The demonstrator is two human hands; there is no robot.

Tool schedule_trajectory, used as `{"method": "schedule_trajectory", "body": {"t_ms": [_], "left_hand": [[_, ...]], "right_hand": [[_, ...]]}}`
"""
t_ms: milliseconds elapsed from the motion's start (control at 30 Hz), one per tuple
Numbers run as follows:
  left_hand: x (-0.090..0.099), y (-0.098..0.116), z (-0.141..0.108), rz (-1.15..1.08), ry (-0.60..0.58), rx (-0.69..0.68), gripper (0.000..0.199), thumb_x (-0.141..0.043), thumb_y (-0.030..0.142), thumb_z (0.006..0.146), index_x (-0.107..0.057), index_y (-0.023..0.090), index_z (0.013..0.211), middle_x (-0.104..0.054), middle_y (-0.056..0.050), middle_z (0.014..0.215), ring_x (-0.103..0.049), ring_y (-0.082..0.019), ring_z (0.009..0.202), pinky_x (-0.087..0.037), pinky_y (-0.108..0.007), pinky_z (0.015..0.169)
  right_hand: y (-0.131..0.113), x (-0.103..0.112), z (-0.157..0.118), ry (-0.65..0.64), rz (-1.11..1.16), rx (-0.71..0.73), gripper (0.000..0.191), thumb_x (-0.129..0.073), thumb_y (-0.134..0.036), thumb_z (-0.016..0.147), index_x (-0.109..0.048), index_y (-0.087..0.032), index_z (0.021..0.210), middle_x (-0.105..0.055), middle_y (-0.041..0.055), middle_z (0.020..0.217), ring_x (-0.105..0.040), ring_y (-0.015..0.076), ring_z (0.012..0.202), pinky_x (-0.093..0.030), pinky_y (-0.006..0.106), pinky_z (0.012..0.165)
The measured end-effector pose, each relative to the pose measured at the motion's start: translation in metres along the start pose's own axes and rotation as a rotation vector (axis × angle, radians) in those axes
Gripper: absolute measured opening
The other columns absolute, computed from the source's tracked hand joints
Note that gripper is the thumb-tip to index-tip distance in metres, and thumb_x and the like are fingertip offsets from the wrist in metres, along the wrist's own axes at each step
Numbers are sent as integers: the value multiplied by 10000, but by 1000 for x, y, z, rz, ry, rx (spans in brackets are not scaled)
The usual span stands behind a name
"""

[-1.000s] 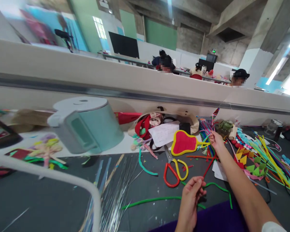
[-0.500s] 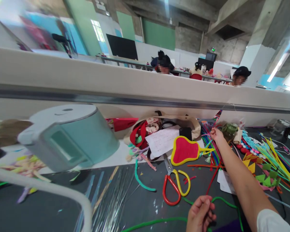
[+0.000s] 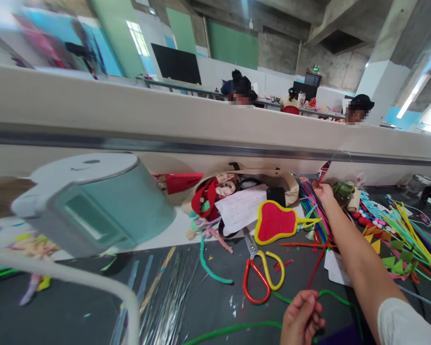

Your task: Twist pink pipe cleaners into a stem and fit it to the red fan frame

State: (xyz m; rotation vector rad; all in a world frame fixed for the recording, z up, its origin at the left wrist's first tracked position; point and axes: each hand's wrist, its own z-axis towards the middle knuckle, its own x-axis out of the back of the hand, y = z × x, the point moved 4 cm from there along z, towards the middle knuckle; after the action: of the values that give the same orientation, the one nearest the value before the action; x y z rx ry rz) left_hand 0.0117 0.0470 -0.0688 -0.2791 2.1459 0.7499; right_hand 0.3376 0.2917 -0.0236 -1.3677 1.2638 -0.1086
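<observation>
My left hand (image 3: 303, 316) is at the bottom, its thumb and fingers pinched together. A green pipe cleaner (image 3: 233, 329) runs to it and comes out by the fingertips. Just above them is the lower end of a red pipe cleaner (image 3: 318, 264). My right hand (image 3: 323, 192) reaches far forward, fingers curled at the far end of a bundle of coloured pipe cleaners (image 3: 314, 211); the fingertips are partly hidden among the stems. Between the hands, to the left, lie scissors (image 3: 256, 282) with one red and one yellow handle. Beyond them is a red shape with yellow edging (image 3: 276, 224).
A teal and white machine (image 3: 104, 201) stands at left behind a white curved bar (image 3: 75, 275). Silver strips (image 3: 168, 297) lie in front. A cloth bag (image 3: 290, 184), green jar (image 3: 343, 191) and more stems (image 3: 416, 239) line the back. People sit beyond the partition (image 3: 165, 110).
My right hand has pushed slightly further into the far end of the bundle. My left hand has shifted slightly right, still pinched. The camera view has moved a little.
</observation>
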Motion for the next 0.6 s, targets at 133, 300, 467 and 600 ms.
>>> {"method": "schedule_trajectory", "body": {"t_ms": [133, 300, 467, 600], "left_hand": [[-3, 4, -3, 14, -4, 18, 413, -879, 363, 463, -667, 128, 728, -600, -9, 573, -467, -57, 451, -466, -206, 504], [-8, 8, -7, 14, 16, -22, 385, -869, 332, 484, -670, 124, 739, -600, -3, 590, -479, -59, 470, -471, -206, 523], [-10, 11, -11, 29, 0, -57, 361, -853, 318, 507, -671, 128, 754, -604, 0, 615, -499, -61, 494, -466, -192, 525], [-10, 12, -12, 77, -2, -85, 351, -835, 326, 528, -668, 135, 771, -615, -5, 643, -528, -74, 524, -478, -197, 547]], "right_hand": [[-4, -2, -19, -42, -27, 2, 287, -550, -289, 904, -545, -149, 1155, -587, 79, 1133, -611, 195, 942, -533, 387, 788], [-19, 3, -70, -110, -70, 1, 227, -484, 17, 825, -571, -137, 967, -632, 14, 778, -644, 117, 694, -571, 267, 670], [-63, 41, -147, -204, -139, 30, 278, -576, 59, 691, -609, -106, 912, -693, 97, 820, -685, 188, 793, -582, 279, 666], [-126, 96, -207, -233, -413, 250, 258, -712, -134, 685, -656, -151, 937, -709, 94, 944, -672, 161, 737, -566, 253, 617]]}}
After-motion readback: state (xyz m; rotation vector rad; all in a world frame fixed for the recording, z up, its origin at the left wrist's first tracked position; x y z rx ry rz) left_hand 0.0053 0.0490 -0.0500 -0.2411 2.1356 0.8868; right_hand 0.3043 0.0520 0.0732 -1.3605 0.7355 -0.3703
